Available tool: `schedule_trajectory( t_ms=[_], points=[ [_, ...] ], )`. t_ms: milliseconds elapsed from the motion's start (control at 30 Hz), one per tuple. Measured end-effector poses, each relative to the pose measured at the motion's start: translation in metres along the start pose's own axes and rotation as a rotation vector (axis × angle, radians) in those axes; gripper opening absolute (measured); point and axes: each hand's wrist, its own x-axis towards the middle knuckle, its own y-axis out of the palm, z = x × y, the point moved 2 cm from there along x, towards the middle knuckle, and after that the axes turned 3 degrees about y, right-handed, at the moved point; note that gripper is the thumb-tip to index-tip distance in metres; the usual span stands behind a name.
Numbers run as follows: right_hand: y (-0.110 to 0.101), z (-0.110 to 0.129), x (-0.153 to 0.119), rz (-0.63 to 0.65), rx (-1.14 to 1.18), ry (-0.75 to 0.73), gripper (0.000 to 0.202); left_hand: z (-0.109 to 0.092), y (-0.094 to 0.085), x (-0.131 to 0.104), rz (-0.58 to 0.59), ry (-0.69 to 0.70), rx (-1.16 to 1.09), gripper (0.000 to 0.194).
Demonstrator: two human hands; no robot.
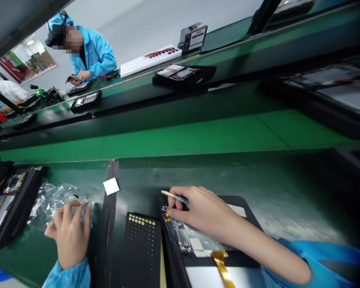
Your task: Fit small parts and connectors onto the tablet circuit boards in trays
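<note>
My right hand (198, 210) is closed around a thin pointed stick-like tool (174, 196) with a pale tip and bluish shaft; its exact kind is unclear. The thumb and fingertips are at the upper left corner of an opened tablet-like device (195, 262), which shows circuit parts, a silver panel and gold tape (221, 268). Over the table to the left, my left hand (70, 234) has bent, separated fingers beside crumpled clear plastic (55, 200). A small dark piece (75, 196) shows just above those fingers. Between the hands lies a black sheet (142, 250) with rows of small yellow pads.
A white square (111, 186) lies by a dark strip (109, 224) across the table. Another opened device (9, 204) sits far left. Beyond the green surface (180, 138), a second bench carries more devices (180, 74) and a white tray (151, 60). A co-worker (91, 52) works there.
</note>
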Motion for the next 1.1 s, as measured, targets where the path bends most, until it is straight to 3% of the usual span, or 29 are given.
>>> schedule_trajectory(
  t_ms=[167,433,533,733,867,933,1100],
  points=[
    [0.001,-0.001,-0.001,-0.029,-0.014,-0.009,0.012,0.000,0.022,0.002,-0.027,-0.073,-0.118,0.019],
    [-0.003,0.002,0.001,0.001,0.011,0.019,0.011,-0.003,0.029,0.006,-0.021,-0.107,-0.133,0.022],
    [-0.003,0.002,0.000,-0.010,0.009,0.017,0.012,-0.001,0.024,0.001,-0.030,-0.110,-0.131,0.019],
    [-0.001,0.003,0.000,-0.042,-0.046,0.012,0.010,0.023,-0.001,-0.017,-0.233,-0.208,0.053,0.011],
    [0.000,0.002,0.002,-0.014,-0.040,0.029,0.010,0.022,-0.009,-0.015,-0.201,-0.232,0.130,0.004],
    [0.000,0.001,0.002,-0.014,-0.039,0.031,0.010,0.017,-0.011,-0.014,-0.180,-0.228,0.134,0.010],
    [-0.001,0.001,0.000,-0.027,-0.030,0.013,0.009,0.012,-0.013,-0.018,-0.180,-0.143,0.026,0.009]
  ],
)
